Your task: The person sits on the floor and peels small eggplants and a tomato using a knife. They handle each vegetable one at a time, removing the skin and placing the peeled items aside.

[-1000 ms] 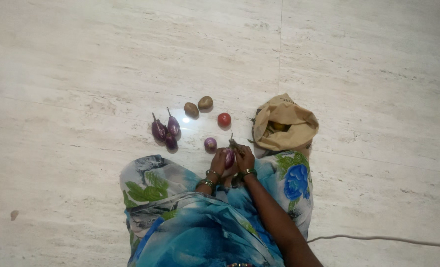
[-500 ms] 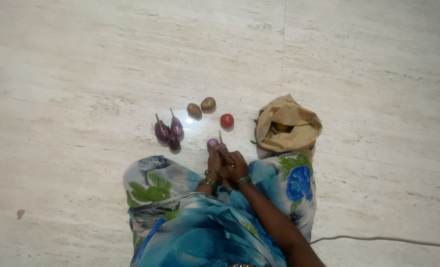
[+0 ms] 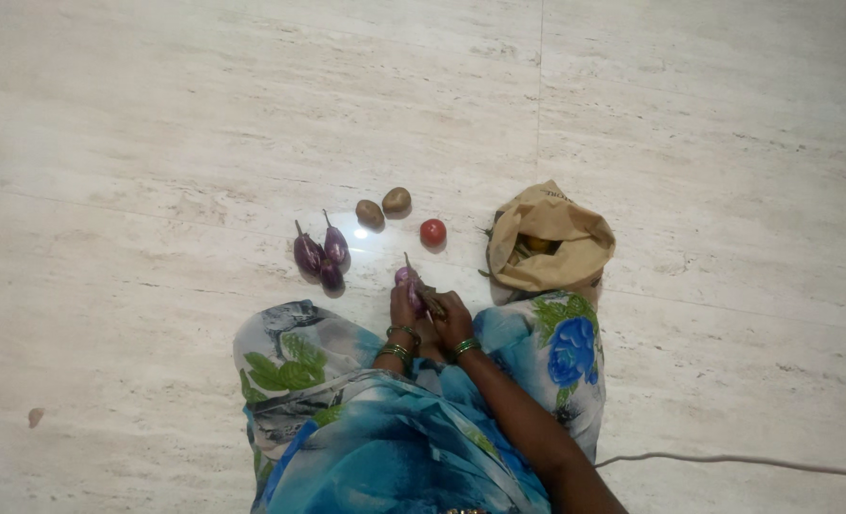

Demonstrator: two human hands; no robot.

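Hands, both left [image 3: 403,309] and right [image 3: 452,319], have their grip closed on one small purple eggplant [image 3: 411,279] just above the lap, with three more eggplants [image 3: 320,255], two potatoes [image 3: 382,207], a tomato [image 3: 432,231] and a brown bag [image 3: 549,238] on the floor [image 3: 157,143] beyond.

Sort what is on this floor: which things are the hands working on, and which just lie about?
In hand:
left hand
right hand
small purple eggplant held between them

Lying about:
three eggplants
two potatoes
tomato
brown paper bag
cable
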